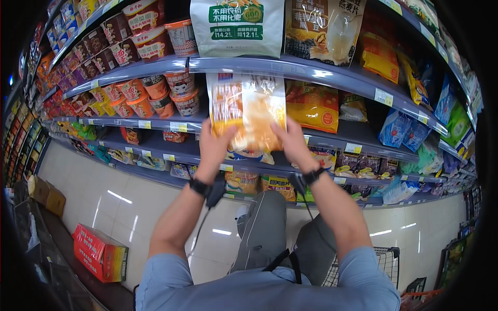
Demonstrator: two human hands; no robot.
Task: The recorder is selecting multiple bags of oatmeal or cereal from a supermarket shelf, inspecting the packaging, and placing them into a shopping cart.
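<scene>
Both hands grip a white and orange-yellow food bag point(249, 109), blurred and glossy, in front of the shelf. My left hand point(216, 145) pinches its lower left side, thumb on the front. On the lower right side, my right hand point(292, 143) has its thumb on the front too; the fingers behind the bag are hidden. The bag's top reaches the edge of the shelf above point(249, 65). To its right lies an orange and yellow bag point(314, 107), and to its left stand stacked instant-food cups point(186, 102).
A white and green bag point(236, 29) and a black-bean cereal bag point(323, 33) stand on the shelf above. Below my hands, lower shelves carry more bags point(241, 182). A red carton point(100, 252) sits at lower left, a wire cart point(387, 264) at lower right. Cables hang from both wrists.
</scene>
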